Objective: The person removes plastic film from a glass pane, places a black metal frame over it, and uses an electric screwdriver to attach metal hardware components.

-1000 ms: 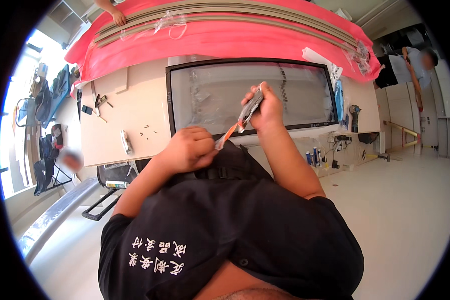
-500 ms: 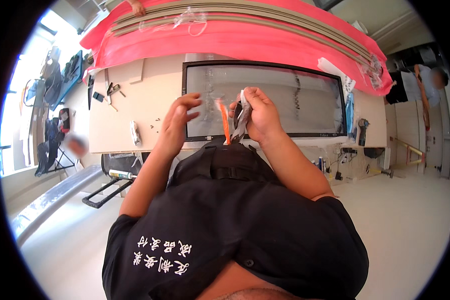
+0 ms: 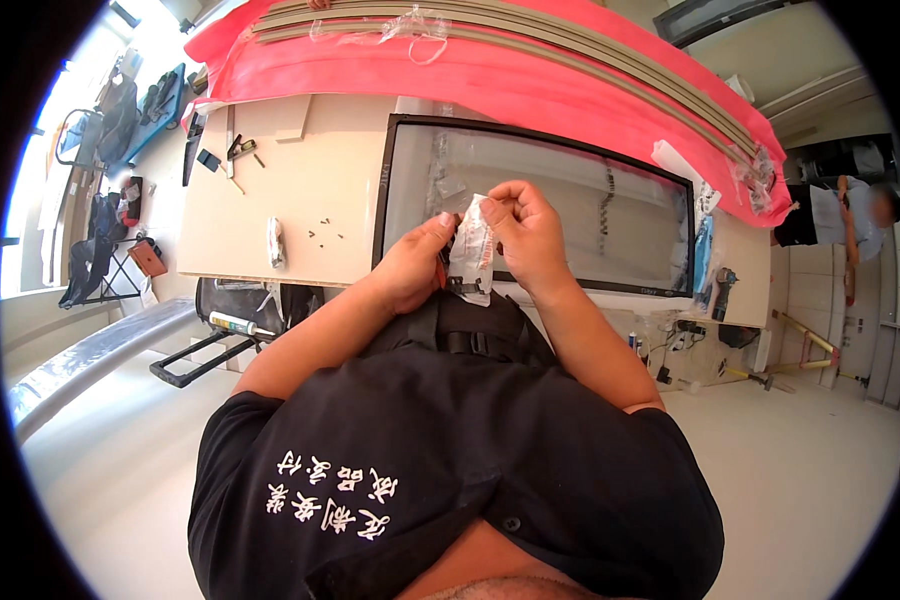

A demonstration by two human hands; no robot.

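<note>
A small white plastic packet with red print hangs upright in front of my waist, over the near edge of the worktable. My right hand pinches its top corner between thumb and fingers. At the packet's left side my left hand is closed, thumb up. A bit of something orange shows under its fingers, and a dark piece sits between it and the packet; their kinds are hidden. Behind the hands lies a black-framed glass panel on the table.
Left on the table are another white packet, several small screws and some tools. Beige strips rest on pink sheeting at the back. A power tool lies right. A person stands far right.
My left hand, open and apart before, has come in beside the packet and closed. The packet now faces me more fully, and the long orange thing is mostly covered. The view has shifted slightly.
</note>
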